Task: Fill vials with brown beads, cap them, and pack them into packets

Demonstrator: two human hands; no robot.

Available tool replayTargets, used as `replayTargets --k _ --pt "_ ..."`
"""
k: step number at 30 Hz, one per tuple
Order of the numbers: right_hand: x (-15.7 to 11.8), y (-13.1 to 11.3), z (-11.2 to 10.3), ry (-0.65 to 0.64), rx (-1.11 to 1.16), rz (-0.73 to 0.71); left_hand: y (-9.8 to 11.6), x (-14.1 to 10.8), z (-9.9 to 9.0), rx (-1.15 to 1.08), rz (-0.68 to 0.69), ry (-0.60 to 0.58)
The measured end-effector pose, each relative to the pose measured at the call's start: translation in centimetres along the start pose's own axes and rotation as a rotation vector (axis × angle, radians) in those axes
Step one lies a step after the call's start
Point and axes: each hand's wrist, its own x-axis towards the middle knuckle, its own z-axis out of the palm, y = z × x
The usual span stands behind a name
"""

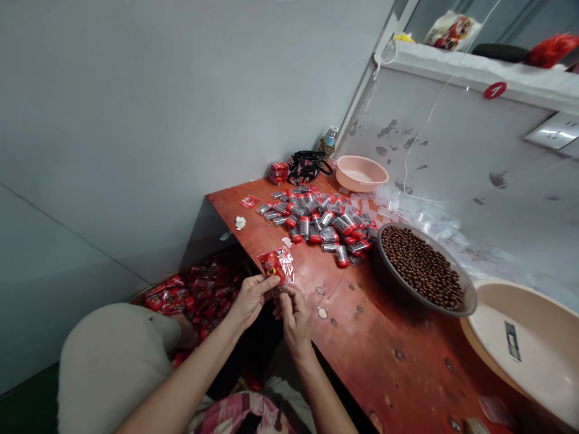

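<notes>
- Red plastic packet (275, 264), clear along one side, is being held up just above the table edge, right at the person's fingertips.
- The left hand (251, 298) is closing in a pinch on the packet's lower corner, with the thumb on top.
- The right hand (293, 319) is curling in beside it, its fingers gripping the packet's lower edge.
- A red-stained wooden table (371, 337) is running ahead of both hands, its edge passing just beside the right hand.
- A heap of small clear tubes with red caps (316, 226) is lying on the table, just beyond the packet.
- A dark bowl (384, 271) full of round brown sweets (423, 268) is sitting ahead and to the right of the hands, at the edge of the heap.
- A pink basin (362, 172) is standing at the far end of the table, well beyond the hands, next to a black bag (307, 166).
- A big cream basin (470, 337) is sitting at the far right, well away from the hands.
- Many more red packets (194, 295) are piled below the table, left of the left hand.
- Loose clear plastic bags (407, 211) are lying between the heap and the grey wall (474, 157).
</notes>
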Motion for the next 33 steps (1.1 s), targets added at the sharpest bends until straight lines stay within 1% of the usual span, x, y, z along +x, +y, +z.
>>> replayTargets --k 1,2,5,7,8,11,12,13,15,18,21,23,26,28,30,31,33 --pt "0.0 0.0 0.0 0.018 -0.015 -0.007 -0.1 0.0 0.0 -0.001 0.010 0.015" --pt "0.0 -0.1 0.1 0.007 0.000 0.005 -0.2 0.0 0.0 0.009 0.018 0.020" --pt "0.3 -0.1 0.1 -0.117 0.130 0.096 0.0 0.0 0.0 0.067 0.024 -0.010" --pt "0.4 -0.2 0.0 -0.158 0.144 0.110 0.1 0.1 0.0 0.095 0.024 -0.015" --pt "0.5 -0.2 0.0 -0.143 0.096 0.081 0.1 0.1 0.0 0.102 0.028 0.002" --pt "0.5 -0.4 -0.2 -0.049 -0.135 -0.074 0.0 0.2 0.1 0.110 0.049 0.095" --pt "0.5 -0.4 -0.2 -0.025 -0.182 -0.105 -0.2 0.2 0.1 0.112 0.058 0.119" --pt "0.5 -0.4 -0.2 -0.014 -0.185 -0.104 -0.3 0.1 0.1 0.115 0.066 0.129" --pt "0.5 -0.3 -0.2 -0.026 -0.074 -0.024 -0.6 -0.1 0.2 0.126 0.076 0.114" --pt "0.8 0.0 0.0 -0.091 0.178 0.117 -1.0 -0.6 0.3 0.158 0.075 0.042" --pt "1.2 0.3 0.2 -0.129 0.347 0.176 -1.2 -1.0 0.5 0.165 0.057 -0.020" --pt "1.3 0.3 0.4 -0.117 0.415 0.199 -1.4 -1.2 0.5 0.140 0.041 -0.040" --pt "1.2 0.1 0.4 -0.084 0.461 0.224 -1.3 -1.2 0.2 0.075 0.024 -0.021" --pt "0.9 -0.1 0.1 -0.121 0.458 0.219 -1.0 -1.2 -0.1 0.024 0.018 0.034" --pt "0.7 -0.4 -0.3 -0.188 0.436 0.193 -0.8 -1.2 -0.3 -0.011 0.002 0.072" --pt "0.7 -0.4 -0.4 -0.206 0.424 0.179 -0.8 -1.3 -0.4 -0.021 -0.008 0.075" --pt "0.8 -0.3 -0.5 -0.191 0.408 0.164 -1.0 -1.5 -0.3 -0.033 -0.021 0.065"
